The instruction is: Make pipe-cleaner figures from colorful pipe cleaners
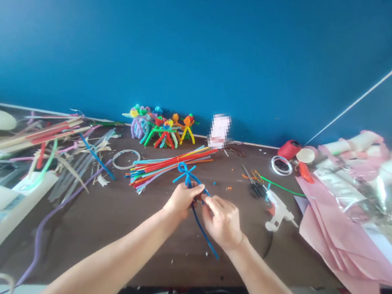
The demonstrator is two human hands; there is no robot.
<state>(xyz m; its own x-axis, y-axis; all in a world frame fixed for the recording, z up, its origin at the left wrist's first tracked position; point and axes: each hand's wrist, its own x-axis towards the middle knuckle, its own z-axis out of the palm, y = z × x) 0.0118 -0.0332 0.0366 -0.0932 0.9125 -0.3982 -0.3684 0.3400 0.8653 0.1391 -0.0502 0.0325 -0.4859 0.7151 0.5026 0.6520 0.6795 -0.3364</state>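
A blue pipe cleaner figure, with a looped top and short side arms, stands up out of my left hand. Thumb and fingers of that hand pinch its body. My right hand is closed at the figure's lower part, its fingertips pinching a blue strand beside the left thumb. One long blue strand hangs down between my hands. Just behind lies a bundle of coloured pipe cleaners, held by a band. Several finished pipe cleaner figures stand against the wall.
On the right are scissors, a white glue gun, a tape roll and pink sheets. Loose pipe cleaners and strips clutter the left, beside a white tray. A blue wall closes off the back.
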